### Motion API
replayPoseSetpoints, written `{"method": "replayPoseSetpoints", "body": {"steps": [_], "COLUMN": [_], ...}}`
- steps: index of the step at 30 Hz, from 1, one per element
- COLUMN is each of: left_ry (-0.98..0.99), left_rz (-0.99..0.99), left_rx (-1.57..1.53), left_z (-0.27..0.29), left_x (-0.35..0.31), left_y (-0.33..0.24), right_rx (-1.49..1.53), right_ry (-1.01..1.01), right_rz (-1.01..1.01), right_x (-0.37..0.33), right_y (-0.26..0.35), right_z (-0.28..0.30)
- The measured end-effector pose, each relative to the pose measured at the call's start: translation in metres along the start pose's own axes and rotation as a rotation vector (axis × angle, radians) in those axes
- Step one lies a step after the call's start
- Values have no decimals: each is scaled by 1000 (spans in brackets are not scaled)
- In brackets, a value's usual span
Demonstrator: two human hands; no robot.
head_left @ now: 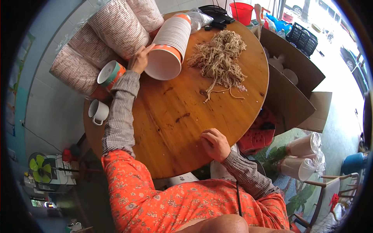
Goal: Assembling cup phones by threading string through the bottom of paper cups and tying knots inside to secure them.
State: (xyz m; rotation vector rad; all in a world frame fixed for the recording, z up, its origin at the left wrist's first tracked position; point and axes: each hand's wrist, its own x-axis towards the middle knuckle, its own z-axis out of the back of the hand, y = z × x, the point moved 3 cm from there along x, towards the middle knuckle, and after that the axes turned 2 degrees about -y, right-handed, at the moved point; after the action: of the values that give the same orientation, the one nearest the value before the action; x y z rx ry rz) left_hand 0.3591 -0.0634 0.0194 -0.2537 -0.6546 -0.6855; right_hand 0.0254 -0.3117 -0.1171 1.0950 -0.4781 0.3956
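Note:
A long stack of nested paper tubs [175, 33] lies on its side on the round wooden table [182, 128], the white mouth of the nearest one facing me. My left hand [140, 60] reaches forward with its fingers stretched against the left side of that tub's orange rim. Beside my left wrist is a single green and orange paper tub [111, 73], tilted, its base showing. A white mug [98, 111] lies left of my forearm. My right hand [215, 144] rests at the table's near right edge, its fingers curled together with nothing visible in them.
Plastic-wrapped tub stacks [116, 27] crowd the left. A bundle of beige strings [219, 58] lies at the far right of the table. Beyond are a red bucket [241, 13] and an open cardboard box [287, 97]. More wrapped tubs [297, 169] stand low at right.

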Motion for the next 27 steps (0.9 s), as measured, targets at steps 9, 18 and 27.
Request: {"method": "replayPoseSetpoints", "body": {"steps": [9,18,27], "left_ry": [135,-127,-275], "left_rz": [409,780,776], "left_rx": [-229,-659,-695], "left_z": [87,145,111], "left_x": [-118,-239,-294], "left_y": [-19,-114,-185], "right_rx": [232,-241,-508], "right_ry": [-120,-219,207], "right_rz": [-352,-63,-253], "right_x": [7,85,128], "right_y": [-15,-101,-140], "right_z": [4,17,15]}}
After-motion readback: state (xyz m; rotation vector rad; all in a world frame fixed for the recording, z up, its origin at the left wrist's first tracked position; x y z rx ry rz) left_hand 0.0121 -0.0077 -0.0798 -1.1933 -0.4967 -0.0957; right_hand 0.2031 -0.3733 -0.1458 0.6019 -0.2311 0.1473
